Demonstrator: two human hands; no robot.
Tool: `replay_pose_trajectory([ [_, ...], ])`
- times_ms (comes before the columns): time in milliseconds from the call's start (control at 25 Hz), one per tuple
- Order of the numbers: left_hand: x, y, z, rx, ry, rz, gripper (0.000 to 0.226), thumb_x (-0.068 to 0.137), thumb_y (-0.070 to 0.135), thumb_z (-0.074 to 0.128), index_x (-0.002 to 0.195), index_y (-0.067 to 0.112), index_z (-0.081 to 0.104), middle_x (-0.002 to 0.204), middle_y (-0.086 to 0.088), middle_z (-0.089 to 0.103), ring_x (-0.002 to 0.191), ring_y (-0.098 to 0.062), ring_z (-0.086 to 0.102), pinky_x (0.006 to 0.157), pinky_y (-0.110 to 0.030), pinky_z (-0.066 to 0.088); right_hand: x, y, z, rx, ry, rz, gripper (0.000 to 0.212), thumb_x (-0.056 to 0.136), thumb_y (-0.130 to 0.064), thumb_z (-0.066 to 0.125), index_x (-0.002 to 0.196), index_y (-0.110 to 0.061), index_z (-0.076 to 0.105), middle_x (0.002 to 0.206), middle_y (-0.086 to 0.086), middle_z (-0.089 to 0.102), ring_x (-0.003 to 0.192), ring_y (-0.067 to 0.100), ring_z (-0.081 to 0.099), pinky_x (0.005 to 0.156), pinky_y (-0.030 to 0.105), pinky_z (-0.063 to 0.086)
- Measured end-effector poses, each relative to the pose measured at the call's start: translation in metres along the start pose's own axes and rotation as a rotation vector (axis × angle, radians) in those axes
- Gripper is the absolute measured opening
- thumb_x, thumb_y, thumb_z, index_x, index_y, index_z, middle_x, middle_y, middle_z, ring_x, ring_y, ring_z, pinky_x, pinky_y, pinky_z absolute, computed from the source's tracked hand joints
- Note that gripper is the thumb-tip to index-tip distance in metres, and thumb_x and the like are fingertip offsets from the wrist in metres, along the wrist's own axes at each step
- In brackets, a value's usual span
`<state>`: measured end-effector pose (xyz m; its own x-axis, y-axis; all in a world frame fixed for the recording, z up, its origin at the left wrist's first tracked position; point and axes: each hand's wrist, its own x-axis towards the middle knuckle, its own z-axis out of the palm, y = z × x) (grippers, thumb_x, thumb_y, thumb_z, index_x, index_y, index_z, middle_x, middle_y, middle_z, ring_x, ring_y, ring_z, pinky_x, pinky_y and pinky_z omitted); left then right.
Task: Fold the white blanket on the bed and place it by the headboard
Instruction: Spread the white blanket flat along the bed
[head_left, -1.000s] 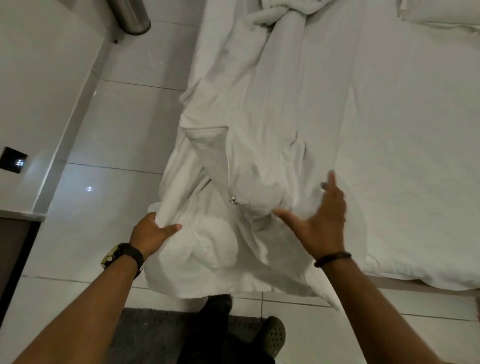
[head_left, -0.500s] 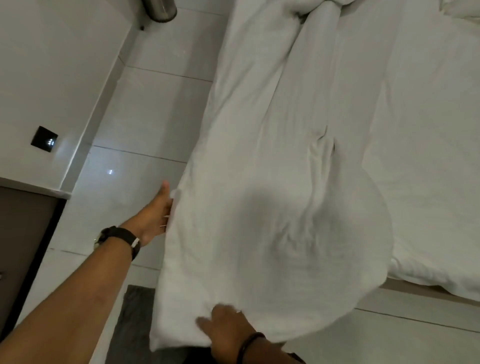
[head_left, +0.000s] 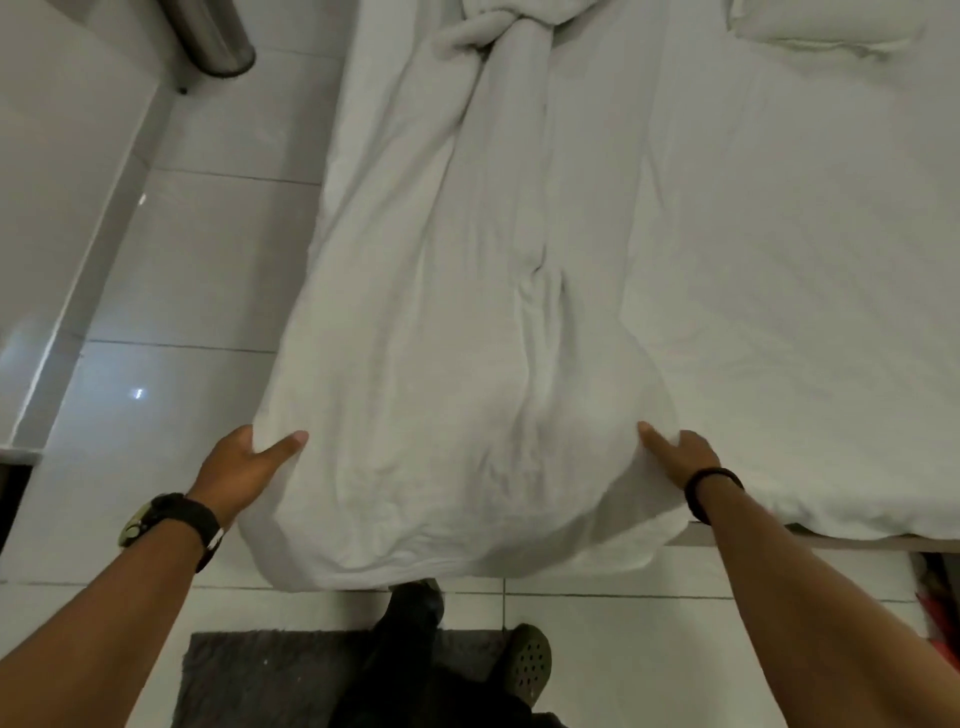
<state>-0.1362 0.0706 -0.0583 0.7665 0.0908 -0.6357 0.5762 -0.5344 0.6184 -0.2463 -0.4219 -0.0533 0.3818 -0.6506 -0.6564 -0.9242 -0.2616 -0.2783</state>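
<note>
While both hands grip it, the white blanket (head_left: 447, 364) lies lengthwise along the bed's (head_left: 779, 260) left side.
Left hand (head_left: 244, 467) pinches the blanket's near left edge; right hand (head_left: 680, 457) clutches its near right edge.

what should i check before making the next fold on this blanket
1. Left hand grips the blanket edge: ok.
2. Right hand grips the other edge: ok, thumb on top, fingers hidden.
3. Near end smooth: not ok, a long crease runs up the middle.
4. Far end straightened: not ok, it is bunched and twisted.
5. Blanket fully on the bed: not ok, the near end overhangs toward the floor.
6. Headboard spot free: cannot tell, out of view.
</note>
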Motion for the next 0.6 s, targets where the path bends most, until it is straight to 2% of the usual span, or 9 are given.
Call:
replay_pose_trajectory([
  [40,0.000,0.003,0.004,0.049,0.018,0.011,0.039,0.083,0.045,0.067,0.111,0.017,0.064,0.100,-0.006,0.068,0.087,-0.027,0.063,0.074,-0.039,0.052,0.002,0.006,0.003,-0.025,-0.035,-0.086,0.060,0.087,-0.052,0.058,0.119,-0.001,0.057,0.119,0.024,0.061,0.104,0.038,0.057,0.085,0.042,0.048],
  [80,-0.001,0.005,0.006,0.078,0.049,0.027,0.039,0.085,0.042,0.067,0.112,0.015,0.063,0.102,-0.009,0.067,0.088,-0.029,0.062,0.076,-0.041,0.051,-0.003,0.013,0.004,-0.040,0.042,-0.174,0.051,0.088,-0.050,0.056,0.109,-0.003,0.058,0.109,0.023,0.064,0.094,0.038,0.058,0.076,0.039,0.046],
  [160,-0.004,0.005,0.002,0.087,0.104,0.051,0.039,0.087,0.037,0.065,0.115,0.009,0.062,0.108,-0.015,0.066,0.089,-0.031,0.060,0.078,-0.040,0.049,-0.022,0.047,-0.004,-0.023,0.318,-0.264,0.047,0.088,-0.059,0.047,0.098,-0.013,0.050,0.090,0.021,0.065,0.079,0.039,0.059,0.065,0.036,0.039],
  [240,-0.012,0.002,0.001,0.117,0.080,0.059,0.043,0.088,0.037,0.064,0.117,0.007,0.061,0.111,-0.018,0.066,0.090,-0.030,0.059,0.078,-0.038,0.047,-0.051,0.108,-0.012,-0.092,0.464,-0.236,0.045,0.086,-0.067,0.036,0.090,-0.022,0.038,0.078,0.018,0.063,0.068,0.039,0.058,0.060,0.036,0.038],
  [320,-0.022,0.000,0.013,0.157,0.012,0.056,0.044,0.088,0.037,0.064,0.120,0.007,0.060,0.114,-0.018,0.065,0.095,-0.032,0.060,0.083,-0.041,0.049,-0.063,0.142,-0.013,-0.093,0.362,-0.129,0.035,0.090,-0.059,0.040,0.089,-0.024,0.036,0.084,0.018,0.064,0.067,0.035,0.053,0.063,0.039,0.041],
  [400,-0.025,-0.007,0.028,0.212,0.008,0.048,0.048,0.088,0.034,0.066,0.124,0.004,0.056,0.118,-0.020,0.063,0.103,-0.036,0.059,0.090,-0.044,0.048,-0.044,0.132,-0.012,-0.024,0.176,-0.064,0.037,0.090,-0.049,0.053,0.101,-0.015,0.044,0.097,0.019,0.063,0.079,0.034,0.054,0.068,0.039,0.043],
  [520,-0.017,-0.015,0.030,0.354,0.115,0.073,0.051,0.084,0.031,0.071,0.116,-0.006,0.056,0.111,-0.029,0.063,0.094,-0.040,0.059,0.078,-0.044,0.049,-0.021,0.098,-0.016,0.029,0.067,-0.129,0.061,0.077,-0.071,0.054,0.089,-0.010,0.053,0.088,0.007,0.060,0.085,0.032,0.057,0.062,0.036,0.042],
  [560,-0.012,-0.016,0.028,0.378,0.135,0.073,0.051,0.082,0.030,0.072,0.113,-0.008,0.057,0.108,-0.030,0.064,0.087,-0.038,0.058,0.074,-0.043,0.048,-0.012,0.088,-0.019,0.105,0.085,-0.154,0.066,0.074,-0.077,0.048,0.090,-0.013,0.056,0.091,0.007,0.061,0.087,0.030,0.058,0.065,0.036,0.043],
  [600,-0.008,-0.016,0.025,0.391,0.143,0.062,0.051,0.082,0.030,0.073,0.112,-0.009,0.058,0.105,-0.031,0.064,0.082,-0.035,0.056,0.071,-0.042,0.048,-0.001,0.075,-0.022,0.212,0.090,-0.158,0.071,0.075,-0.078,0.047,0.103,-0.014,0.058,0.106,0.008,0.063,0.097,0.030,0.058,0.074,0.037,0.045],
])
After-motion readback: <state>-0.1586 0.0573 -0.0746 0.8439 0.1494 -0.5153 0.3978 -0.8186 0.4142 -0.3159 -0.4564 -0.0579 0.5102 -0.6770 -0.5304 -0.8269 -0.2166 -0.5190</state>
